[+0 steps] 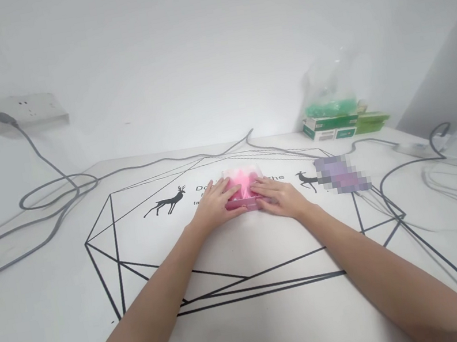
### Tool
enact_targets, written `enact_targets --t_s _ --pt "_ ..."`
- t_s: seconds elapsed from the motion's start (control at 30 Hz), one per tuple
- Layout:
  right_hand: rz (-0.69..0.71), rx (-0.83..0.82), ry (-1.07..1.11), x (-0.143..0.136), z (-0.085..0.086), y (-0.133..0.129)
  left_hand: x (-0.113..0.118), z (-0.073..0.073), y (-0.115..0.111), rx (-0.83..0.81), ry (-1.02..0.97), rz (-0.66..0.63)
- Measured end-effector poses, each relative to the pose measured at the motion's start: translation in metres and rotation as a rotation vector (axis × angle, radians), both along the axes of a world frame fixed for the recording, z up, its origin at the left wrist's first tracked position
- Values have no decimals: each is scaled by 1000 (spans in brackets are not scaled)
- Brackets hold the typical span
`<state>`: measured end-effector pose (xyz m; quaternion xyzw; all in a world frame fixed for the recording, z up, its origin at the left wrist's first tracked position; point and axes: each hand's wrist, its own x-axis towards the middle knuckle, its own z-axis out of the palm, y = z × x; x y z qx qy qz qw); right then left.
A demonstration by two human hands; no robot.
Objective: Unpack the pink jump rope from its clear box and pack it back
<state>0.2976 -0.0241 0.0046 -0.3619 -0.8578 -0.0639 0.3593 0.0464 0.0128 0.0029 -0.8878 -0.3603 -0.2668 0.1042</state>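
A small pink box (pixel 247 203) sits on the white table mat, with a clear part at its back edge and bright pink contents showing on top. My left hand (pixel 213 205) grips its left side, fingers over the top and thumb along the front. On the opposite side my right hand (pixel 278 194) holds it in the same way. The fingers hide both ends of the box, and I cannot make out exactly what lies in it.
Grey cables (pixel 131 167) run across the back and left of the table from a wall socket (pixel 21 109). To the right lies a blurred purple item (pixel 340 174). Green-and-white boxes (pixel 330 126) under a plastic bag (pixel 329 90) stand at the back right.
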Motion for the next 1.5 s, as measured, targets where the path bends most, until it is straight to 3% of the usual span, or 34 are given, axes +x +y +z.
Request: enact_targets --t_s 0.17,0.3,0.4,0.5,0.77,1.5 --pt "-141 22 -59 -1 2 0 -12 7 -1 -76 -56 53" --pt "-363 -12 88 3 -3 5 -25 5 7 -91 -218 288" --pt "-543 -130 101 5 -7 10 -29 0 11 -116 -153 422" --pt "-624 -284 -28 6 -8 14 -28 -4 11 -172 -7 445" --pt "-639 -465 -214 5 -2 12 -26 -3 11 -295 86 434" --pt "-637 -453 -200 5 -3 10 -22 -1 11 -259 60 393"
